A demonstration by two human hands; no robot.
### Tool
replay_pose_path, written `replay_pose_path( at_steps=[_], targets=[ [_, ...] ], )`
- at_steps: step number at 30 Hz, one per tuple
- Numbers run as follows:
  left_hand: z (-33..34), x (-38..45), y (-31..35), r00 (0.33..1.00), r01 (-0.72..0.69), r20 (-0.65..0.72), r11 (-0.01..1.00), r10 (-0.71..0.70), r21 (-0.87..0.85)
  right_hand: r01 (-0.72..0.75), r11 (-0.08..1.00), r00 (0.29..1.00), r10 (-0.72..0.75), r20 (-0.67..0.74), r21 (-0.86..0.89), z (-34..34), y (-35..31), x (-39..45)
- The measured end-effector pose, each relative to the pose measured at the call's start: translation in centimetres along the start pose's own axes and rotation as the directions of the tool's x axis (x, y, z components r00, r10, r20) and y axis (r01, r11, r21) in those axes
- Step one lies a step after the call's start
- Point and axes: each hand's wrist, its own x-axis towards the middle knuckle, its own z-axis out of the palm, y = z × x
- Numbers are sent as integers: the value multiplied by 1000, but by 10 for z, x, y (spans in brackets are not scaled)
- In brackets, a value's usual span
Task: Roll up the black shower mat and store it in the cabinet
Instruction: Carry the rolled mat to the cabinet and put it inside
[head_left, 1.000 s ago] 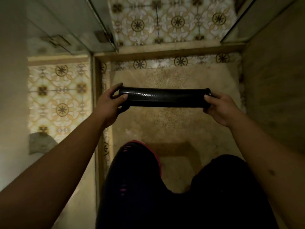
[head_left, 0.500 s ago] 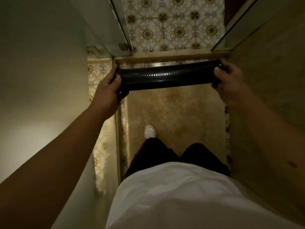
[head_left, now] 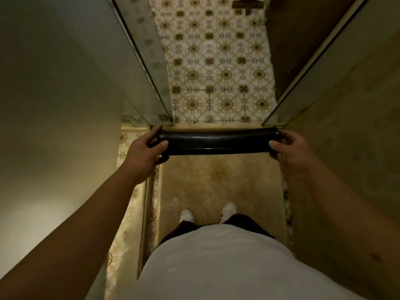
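Note:
The black shower mat (head_left: pixel 217 142) is rolled into a tight horizontal tube, held in the air in front of me above the shower floor. My left hand (head_left: pixel 142 154) grips its left end with the thumb on top. My right hand (head_left: pixel 292 148) grips its right end. No cabinet is in view.
I stand on a beige shower floor (head_left: pixel 216 185) between a plain wall (head_left: pixel 54 105) on the left and a wall (head_left: pixel 346 137) on the right. Glass panels (head_left: pixel 142 57) frame an opening onto patterned floor tiles (head_left: pixel 216 68). A raised threshold (head_left: pixel 216 125) crosses just beyond the mat.
I have risen from a crouch to standing, and both hands have lifted the rolled mat with me. The view now looks straight down at my shirt and shoes.

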Motion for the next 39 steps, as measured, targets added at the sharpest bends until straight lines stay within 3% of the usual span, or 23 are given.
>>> replay_pose_path(
  at_steps=[12,29,39],
  targets=[
    [62,41,49,994,-68,-80,998,68,2,22,999,1000,-22,-2,-38,-26,-65,69],
    [34,237,131,999,-37,37,999,36,38,-18,999,994,23,-106,46,34,-125,207],
    [49,314,167,1000,-4,15,999,4,39,-87,994,990,95,-108,72,44,-159,295]
  ],
)
